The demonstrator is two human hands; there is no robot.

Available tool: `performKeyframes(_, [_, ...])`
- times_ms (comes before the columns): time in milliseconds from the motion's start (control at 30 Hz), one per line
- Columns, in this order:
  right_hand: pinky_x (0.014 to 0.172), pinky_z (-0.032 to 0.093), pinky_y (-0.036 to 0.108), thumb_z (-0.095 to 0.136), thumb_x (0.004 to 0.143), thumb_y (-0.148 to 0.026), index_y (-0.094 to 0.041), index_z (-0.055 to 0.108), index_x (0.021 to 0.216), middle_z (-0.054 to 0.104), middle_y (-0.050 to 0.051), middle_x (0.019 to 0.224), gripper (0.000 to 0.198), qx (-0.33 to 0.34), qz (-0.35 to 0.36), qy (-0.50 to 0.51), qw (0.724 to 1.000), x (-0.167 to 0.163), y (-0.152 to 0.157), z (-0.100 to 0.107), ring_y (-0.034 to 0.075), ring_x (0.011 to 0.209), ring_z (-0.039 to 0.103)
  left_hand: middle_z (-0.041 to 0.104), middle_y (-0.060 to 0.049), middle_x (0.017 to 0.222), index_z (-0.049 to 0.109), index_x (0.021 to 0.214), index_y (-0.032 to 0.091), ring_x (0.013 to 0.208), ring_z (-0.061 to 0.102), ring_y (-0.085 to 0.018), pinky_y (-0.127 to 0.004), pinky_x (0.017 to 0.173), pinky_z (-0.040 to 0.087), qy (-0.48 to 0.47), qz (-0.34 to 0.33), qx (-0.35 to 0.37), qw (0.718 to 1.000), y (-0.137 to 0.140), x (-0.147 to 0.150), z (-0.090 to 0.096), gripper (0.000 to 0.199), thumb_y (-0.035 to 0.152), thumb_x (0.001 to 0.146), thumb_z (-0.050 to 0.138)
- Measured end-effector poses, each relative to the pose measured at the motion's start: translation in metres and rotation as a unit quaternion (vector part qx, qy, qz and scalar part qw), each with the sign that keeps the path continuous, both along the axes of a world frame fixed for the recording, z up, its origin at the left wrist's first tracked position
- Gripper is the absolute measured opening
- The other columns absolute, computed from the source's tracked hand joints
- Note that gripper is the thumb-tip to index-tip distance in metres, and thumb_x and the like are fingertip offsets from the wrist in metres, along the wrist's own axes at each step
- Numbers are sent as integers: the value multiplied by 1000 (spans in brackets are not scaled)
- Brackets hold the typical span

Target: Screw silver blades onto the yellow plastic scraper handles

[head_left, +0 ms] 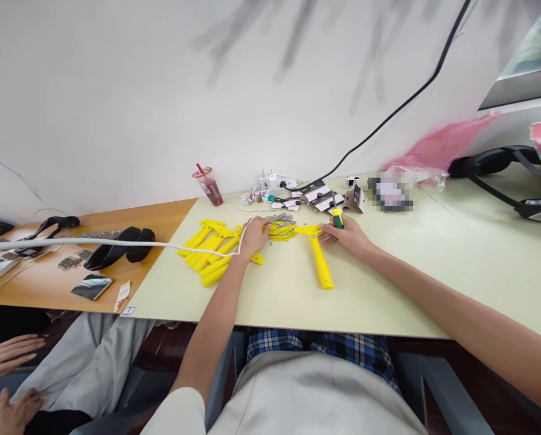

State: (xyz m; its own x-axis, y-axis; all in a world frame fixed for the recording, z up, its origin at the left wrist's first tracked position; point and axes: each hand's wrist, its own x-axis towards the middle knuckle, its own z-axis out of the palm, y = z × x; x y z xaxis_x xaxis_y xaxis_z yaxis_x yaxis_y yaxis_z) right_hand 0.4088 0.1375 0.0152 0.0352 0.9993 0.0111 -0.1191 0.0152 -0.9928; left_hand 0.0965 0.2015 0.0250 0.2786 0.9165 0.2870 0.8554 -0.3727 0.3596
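A cup (209, 184) holds red drink (213, 194). The person's right hand (351, 234) grips a screwdriver (337, 219) beside a yellow scraper (320, 263) on the table (388, 287); whether the left hand (253, 237) grips anything is unclear.

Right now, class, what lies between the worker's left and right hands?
In the head view, a small pile of yellow and metal pieces, then the top of a yellow T-shaped tool.

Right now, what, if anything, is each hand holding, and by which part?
Right hand: the screwdriver, by its green-and-yellow handle. Left hand: at the grey strips; can't tell whether it grips one.
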Motion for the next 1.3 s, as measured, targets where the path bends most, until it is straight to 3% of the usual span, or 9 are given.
performKeyframes(367, [57, 70, 29, 106, 78, -57, -26, 52, 88, 80, 5, 81, 63, 13, 17, -43, 999, -1, -2, 0, 25, 77, 86, 82, -13, 136, 83, 129, 23, 134, 70, -35, -55, 126, 47, -25, 17, -2, 1000, 0, 4, 0, 29, 24, 107, 65])
performKeyframes(667, [59, 70, 29, 94, 95, -37, -27, 48, 90, 81, 5, 82, 47, 4, 32, -65, 997, -4, -6, 6, 23, 74, 85, 82, -12, 131, 82, 128, 25, 126, 72, -31, -45, 119, 51, -31, 41, -19, 998, 10, 11, 1, 27, 37, 107, 71])
performKeyframes(767, [59, 70, 29, 90, 99, -33, -28, 47, 89, 82, 4, 80, 44, 1, 32, -68, 997, -4, -7, 8, 22, 71, 84, 85, -14, 124, 84, 116, 21, 120, 74, -31, -42, 111, 53, -19, 55, -54, 997, 25, 14, 9, 25, 41, 102, 78])
performKeyframes(900, [59, 70, 30, 94, 95, -37, -28, 48, 89, 82, 4, 77, 48, 5, 32, -61, 998, -4, -8, 9, 23, 71, 84, 85, -11, 89, 81, 81, 22, 94, 76, -29, -39, 96, 56, -29, 53, -98, 993, 42, 14, 15, 28, 48, 90, 87])
performKeyframes(1000, [56, 69, 30, 100, 89, -40, -28, 49, 87, 81, 4, 74, 52, 7, 29, -51, 998, -4, -8, 9, 24, 69, 84, 81, -8, 80, 77, 74, 24, 82, 74, -28, -40, 88, 57, -66, 61, -88, 992, 43, 11, 17, 26, 45, 88, 87])
performKeyframes(1167, [56, 69, 29, 100, 88, -41, -28, 50, 87, 81, 4, 75, 51, 15, 33, -46, 998, -4, -7, 7, 24, 68, 84, 84, -9, 98, 77, 87, 24, 94, 74, -26, -39, 90, 58, -171, 48, -43, 983, 25, 14, 21, 22, 43, 96, 78])
performKeyframes(1233, [56, 69, 29, 100, 88, -45, -28, 50, 87, 81, 4, 76, 52, 20, 34, -46, 998, -4, -7, 6, 24, 70, 84, 83, -8, 99, 77, 92, 22, 96, 75, -25, -37, 91, 58, -286, -5, -60, 956, 13, 22, 22, 27, 49, 97, 80])
performKeyframes(1300, [56, 69, 30, 101, 84, -50, -28, 50, 87, 81, 5, 79, 56, 20, 34, -45, 998, -3, -7, 6, 25, 73, 85, 81, -7, 101, 78, 97, 22, 99, 76, -24, -36, 93, 58, -391, -61, -106, 912, -1, 32, 20, 35, 56, 94, 84])
